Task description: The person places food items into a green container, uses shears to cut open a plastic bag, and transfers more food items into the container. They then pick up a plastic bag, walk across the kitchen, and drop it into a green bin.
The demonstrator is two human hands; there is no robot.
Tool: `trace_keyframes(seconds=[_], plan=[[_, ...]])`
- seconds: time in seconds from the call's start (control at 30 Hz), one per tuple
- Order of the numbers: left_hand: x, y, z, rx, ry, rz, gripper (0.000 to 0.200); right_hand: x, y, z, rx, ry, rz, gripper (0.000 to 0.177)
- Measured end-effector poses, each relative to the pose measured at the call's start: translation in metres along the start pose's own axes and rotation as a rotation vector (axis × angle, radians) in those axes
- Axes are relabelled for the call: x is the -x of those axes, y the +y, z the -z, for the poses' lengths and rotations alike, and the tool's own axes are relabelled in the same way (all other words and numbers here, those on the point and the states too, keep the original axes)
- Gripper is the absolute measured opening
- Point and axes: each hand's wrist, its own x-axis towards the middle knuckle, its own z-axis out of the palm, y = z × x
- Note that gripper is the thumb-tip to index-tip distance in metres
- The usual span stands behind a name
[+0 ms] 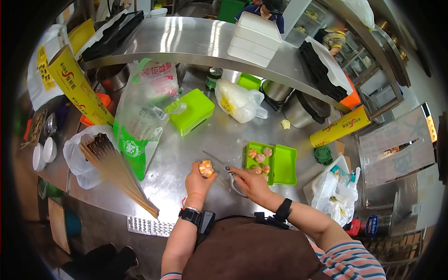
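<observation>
In the head view, my left hand grips an orange-and-white striped ball-shaped food piece with curled fingers. My right hand is closed on a pair of scissors, whose blade points up and left, just past the striped piece. Part of the scissors' handle loop shows below my right fingers. Just beyond my right hand is an open green plastic box, and several pinkish-orange striped balls lie in its left half. The right half of this box shows a bare green inside.
Wooden skewers fan out at left, beside a large clear bag. Behind are a closed green box and a plastic bag. A raised steel shelf crosses the back; a person stands beyond it. Wrap rolls flank the table.
</observation>
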Motion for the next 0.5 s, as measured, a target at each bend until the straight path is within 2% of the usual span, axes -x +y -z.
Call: trace_keyframes(seconds=[0.2, 0.37, 0.5], plan=[[0.005, 0.002, 0.001, 0.015, 0.013, 0.013, 0.056, 0.008, 0.011, -0.013, -0.093, -0.032, -0.042, 0.032], [0.007, -0.002, 0.002, 0.181, 0.053, -0.002, 0.041, 0.01, 0.015, -0.016, -0.158, -0.023, -0.046, 0.033], [0.006, 0.003, 0.007, 0.124, 0.08, -0.024, 0.036, 0.01, 0.016, -0.02, -0.2, 0.012, -0.017, 0.033]])
